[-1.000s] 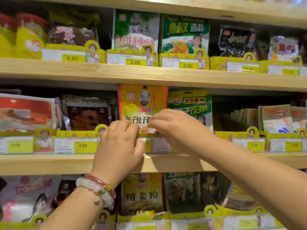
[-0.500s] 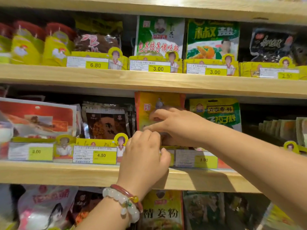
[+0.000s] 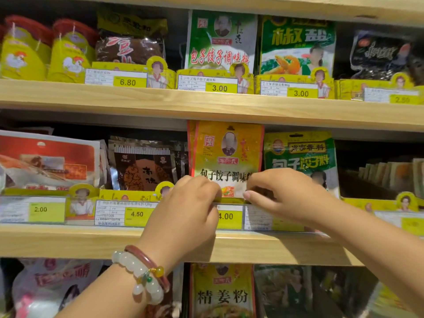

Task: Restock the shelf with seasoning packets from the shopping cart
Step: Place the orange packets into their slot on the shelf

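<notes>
Both hands curl their fingers over the bottom edge of the yellow seasoning packet [image 3: 226,157], which stands upright on the middle shelf [image 3: 68,242]. The left hand [image 3: 185,210] and right hand [image 3: 284,196] are side by side, knuckles up. A bead bracelet [image 3: 142,271] circles the left wrist.

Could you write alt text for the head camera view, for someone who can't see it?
Two hands, left hand and right hand, hold the lower part of a yellow seasoning packet standing on the middle wooden shelf, among other packets and price tags.
</notes>
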